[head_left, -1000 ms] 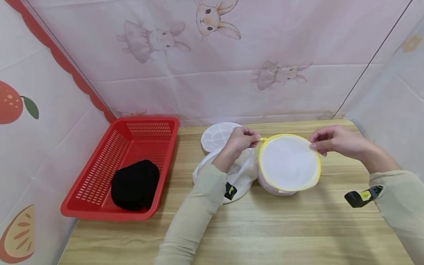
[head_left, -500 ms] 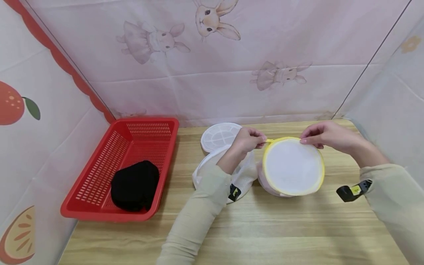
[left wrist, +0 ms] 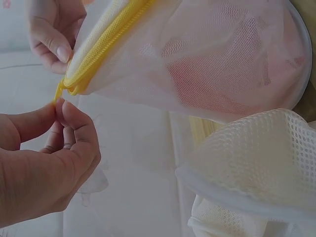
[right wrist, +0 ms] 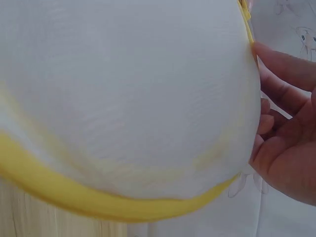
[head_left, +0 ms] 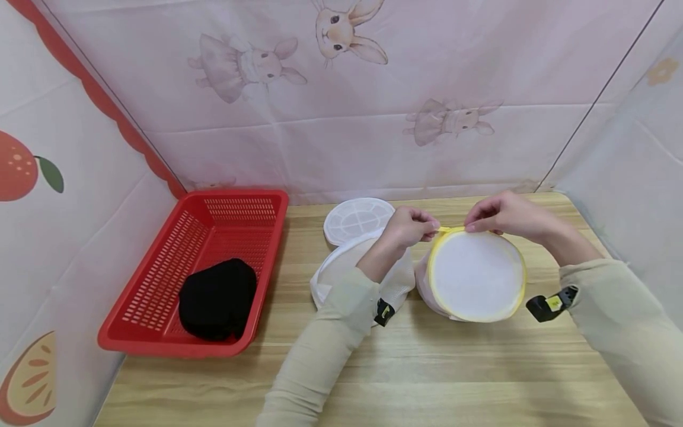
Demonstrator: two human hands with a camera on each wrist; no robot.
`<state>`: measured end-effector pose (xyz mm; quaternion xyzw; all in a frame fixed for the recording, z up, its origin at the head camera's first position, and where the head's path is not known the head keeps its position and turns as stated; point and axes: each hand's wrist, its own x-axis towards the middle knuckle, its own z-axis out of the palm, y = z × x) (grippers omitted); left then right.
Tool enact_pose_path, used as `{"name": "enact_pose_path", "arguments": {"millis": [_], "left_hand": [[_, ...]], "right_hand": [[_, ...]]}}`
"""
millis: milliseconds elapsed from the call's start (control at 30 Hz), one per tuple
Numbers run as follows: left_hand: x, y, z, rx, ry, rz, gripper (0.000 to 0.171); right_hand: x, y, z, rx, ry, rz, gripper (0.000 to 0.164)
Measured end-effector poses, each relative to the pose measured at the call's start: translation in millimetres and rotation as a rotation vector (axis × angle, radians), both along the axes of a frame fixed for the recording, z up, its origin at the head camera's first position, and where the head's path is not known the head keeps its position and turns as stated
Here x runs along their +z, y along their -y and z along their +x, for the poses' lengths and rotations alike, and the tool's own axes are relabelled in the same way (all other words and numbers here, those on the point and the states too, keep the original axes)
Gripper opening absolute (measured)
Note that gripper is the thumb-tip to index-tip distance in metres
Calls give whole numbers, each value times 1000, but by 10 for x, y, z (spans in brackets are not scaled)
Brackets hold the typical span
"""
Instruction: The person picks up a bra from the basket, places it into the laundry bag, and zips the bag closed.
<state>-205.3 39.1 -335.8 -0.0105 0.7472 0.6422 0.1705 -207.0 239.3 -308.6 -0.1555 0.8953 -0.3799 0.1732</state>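
A round white mesh laundry bag (head_left: 477,276) with a yellow zipper rim (left wrist: 106,44) stands tilted on the table, its flat top facing me in the head view. Something pink (left wrist: 212,81) shows through its mesh side in the left wrist view. My left hand (head_left: 408,230) pinches the yellow zipper pull (left wrist: 58,92) between thumb and forefinger at the bag's far left edge. Close beside it, my right hand (head_left: 507,218) pinches the yellow rim between thumb and fingers. The right wrist view shows that thumb (right wrist: 284,66) on the rim; the fingers are partly behind the bag.
Left of the bag lies a limp white mesh bag (head_left: 341,264), partly covered by my left arm. Behind it is a flat round white mesh piece (head_left: 352,220). A red slotted basket (head_left: 273,261) at the left holds a black rounded item (head_left: 217,299). A patterned wall rises behind the table.
My right hand has moved left along the yellow rim, close to my left hand. The left hand has shifted slightly right with the zipper pull, and the bag's top has tilted more toward me.
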Motion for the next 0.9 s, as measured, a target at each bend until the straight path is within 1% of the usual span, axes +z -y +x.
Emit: {"name": "enact_pose_path", "arguments": {"millis": [267, 433, 600, 900], "left_hand": [[-11, -13, -2, -4, -4, 0, 7], [-11, -19, 0, -6, -4, -11, 6], [-11, -15, 2, -19, 5, -1, 6], [-15, -9, -1, -25, 33, 21, 6]], "right_hand": [[-10, 17, -11, 65, -21, -4, 13], [3, 19, 2, 70, -37, -8, 9], [7, 28, 18, 63, -50, -11, 4], [25, 39, 41, 44, -48, -1, 3]]}}
